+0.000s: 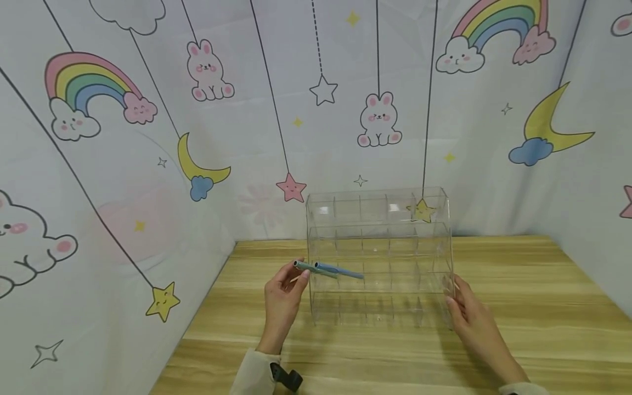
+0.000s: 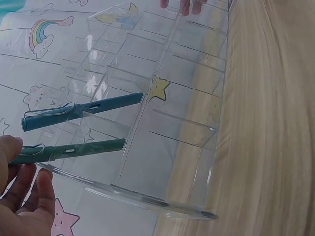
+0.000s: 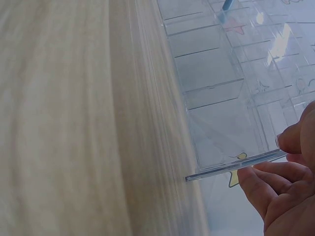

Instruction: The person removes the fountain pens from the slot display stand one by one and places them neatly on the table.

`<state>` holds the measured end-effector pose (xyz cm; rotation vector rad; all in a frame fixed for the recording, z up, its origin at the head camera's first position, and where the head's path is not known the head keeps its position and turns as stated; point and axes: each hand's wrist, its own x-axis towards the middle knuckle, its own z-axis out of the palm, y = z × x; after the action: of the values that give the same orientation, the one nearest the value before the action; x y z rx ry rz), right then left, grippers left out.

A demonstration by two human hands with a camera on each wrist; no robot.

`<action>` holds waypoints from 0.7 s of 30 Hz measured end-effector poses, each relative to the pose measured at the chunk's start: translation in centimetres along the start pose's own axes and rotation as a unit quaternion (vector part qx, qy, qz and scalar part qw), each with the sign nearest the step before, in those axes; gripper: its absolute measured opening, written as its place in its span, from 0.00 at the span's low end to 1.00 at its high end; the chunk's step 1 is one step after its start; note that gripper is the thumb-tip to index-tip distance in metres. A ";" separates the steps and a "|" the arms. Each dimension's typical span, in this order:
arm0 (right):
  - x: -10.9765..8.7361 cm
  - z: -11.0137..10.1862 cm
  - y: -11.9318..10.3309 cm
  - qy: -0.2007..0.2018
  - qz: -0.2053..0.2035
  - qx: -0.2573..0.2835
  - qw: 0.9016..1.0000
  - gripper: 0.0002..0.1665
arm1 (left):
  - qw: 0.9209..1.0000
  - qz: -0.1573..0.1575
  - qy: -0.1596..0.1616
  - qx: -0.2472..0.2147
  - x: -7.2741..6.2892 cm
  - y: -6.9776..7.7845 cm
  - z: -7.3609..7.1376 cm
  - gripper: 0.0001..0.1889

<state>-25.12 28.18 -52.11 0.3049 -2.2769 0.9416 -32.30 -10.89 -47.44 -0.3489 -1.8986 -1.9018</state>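
A clear acrylic organizer [image 1: 373, 208] with several tiers of small compartments stands upright on the table. My left hand [image 1: 282, 293] is at its left side, pinching the capped end of a green pen [image 2: 74, 150] between thumb and fingers. The pen points inward over a compartment in the third tier down. Beside it a blue pen [image 2: 83, 111] with a wire clip lies tilted in the organizer, apart from the fingers. My right hand [image 1: 471, 318] grips the organizer's right side panel [image 3: 236, 166], thumb on one face and fingers on the other.
The wood-grain table [image 1: 375, 359] extends around the organizer. Behind and at both sides hangs a white curtain [image 1: 266, 137] printed with rabbits, stars and rainbows. A black strap [image 1: 286, 377] is on the left wrist.
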 end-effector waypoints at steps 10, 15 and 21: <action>0.0 0.1 0.2 0.001 0.000 -0.011 1.000 0.31 | 1.000 0.007 0.005 0.002 0.4 -0.2 0.2 0.16; 0.0 0.1 0.3 0.003 -0.001 -0.010 1.000 0.31 | 1.000 0.013 0.003 0.004 0.4 -0.2 0.2 0.15; 0.0 0.0 0.2 0.001 -0.004 -0.008 1.000 0.30 | 1.000 0.010 0.007 0.000 0.5 -0.1 0.2 0.15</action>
<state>-25.22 28.31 -52.19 0.3049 -2.2779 0.9194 -32.84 -10.78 -47.32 -0.3524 -1.8789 -1.8869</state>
